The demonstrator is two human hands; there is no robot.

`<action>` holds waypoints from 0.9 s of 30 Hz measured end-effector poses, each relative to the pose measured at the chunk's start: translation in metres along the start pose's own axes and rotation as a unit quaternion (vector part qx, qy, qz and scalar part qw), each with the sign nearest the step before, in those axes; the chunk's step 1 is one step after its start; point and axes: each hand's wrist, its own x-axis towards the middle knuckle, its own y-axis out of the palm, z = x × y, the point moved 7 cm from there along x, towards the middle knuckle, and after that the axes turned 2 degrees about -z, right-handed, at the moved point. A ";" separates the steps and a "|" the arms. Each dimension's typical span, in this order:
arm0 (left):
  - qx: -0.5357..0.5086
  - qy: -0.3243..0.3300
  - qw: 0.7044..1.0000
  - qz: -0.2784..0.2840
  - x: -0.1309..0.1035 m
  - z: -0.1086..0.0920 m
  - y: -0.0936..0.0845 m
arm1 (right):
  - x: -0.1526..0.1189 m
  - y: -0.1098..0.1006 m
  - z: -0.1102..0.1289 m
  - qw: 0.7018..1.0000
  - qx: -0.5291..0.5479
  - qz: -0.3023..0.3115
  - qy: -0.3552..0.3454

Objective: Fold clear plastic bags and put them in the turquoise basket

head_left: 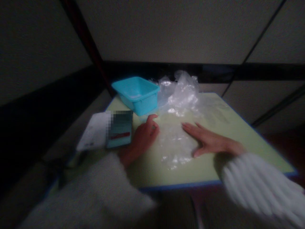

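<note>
A clear plastic bag (176,143) lies flat on the pale green table in front of me, its surface creased and shiny. My right hand (205,138) rests flat on the bag's right side, with fingers stretched out and thumb apart. At the bag's upper left edge is my left hand (147,130), its fingers loosely bent with a gap between them and no object visible inside. Behind the flat bag sits a heap of crumpled clear plastic bags (183,92). Blur hides whether my left fingers touch the plastic.
A turquoise plastic basket (145,106) stands at the table's back left. Left of my left hand lie a dark-screened phone or tablet (120,130), partly pixelated, and a white flat item (95,132). The table (152,178) has a blue edge, and panelled walls stand behind it.
</note>
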 end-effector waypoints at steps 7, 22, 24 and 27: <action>0.017 -0.002 1.000 -0.006 0.001 -0.002 -0.001 | -0.002 0.000 -0.004 1.000 0.007 -0.005 0.003; 0.021 -0.019 1.000 -0.006 0.002 -0.001 -0.001 | -0.003 -0.001 -0.010 0.999 0.003 0.003 0.032; 0.023 -0.019 1.000 -0.007 0.002 -0.001 -0.001 | -0.003 -0.001 -0.010 0.999 0.005 0.000 0.035; 0.027 -0.021 0.999 -0.007 0.002 -0.002 -0.001 | -0.004 -0.002 -0.011 0.999 0.003 -0.001 0.037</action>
